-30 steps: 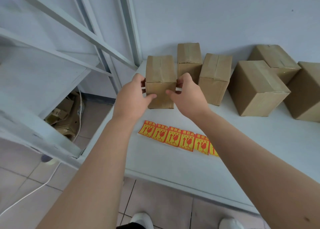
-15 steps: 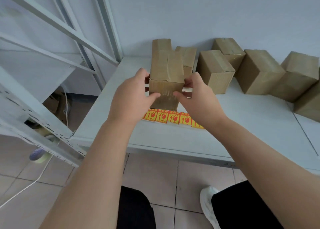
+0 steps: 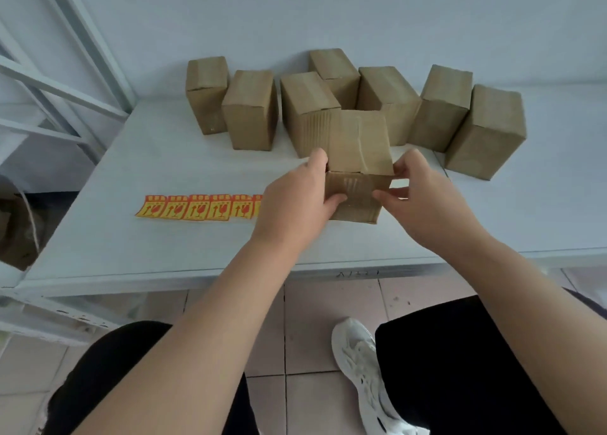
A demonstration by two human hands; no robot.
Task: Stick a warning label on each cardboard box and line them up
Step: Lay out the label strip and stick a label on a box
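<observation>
I hold a small taped cardboard box (image 3: 358, 158) between both hands near the middle of the white table (image 3: 164, 247). My left hand (image 3: 295, 201) grips its left side and my right hand (image 3: 423, 201) its right side, thumbs on the front face. A strip of red and yellow warning labels (image 3: 197, 207) lies flat on the table to the left, its right end hidden behind my left hand. Several more plain cardboard boxes (image 3: 250, 110) stand in a loose row along the back wall. No label shows on any box.
A white metal shelf frame (image 3: 65, 83) rises at the left. Under the left shelf lie brown cartons (image 3: 16, 234). Tiled floor, my black trousers and a white shoe (image 3: 364, 369) are below the table's front edge (image 3: 230, 275).
The box in my hands has come away from the back left group toward the front middle of the table. The camera view has swung right, so more boxes show.
</observation>
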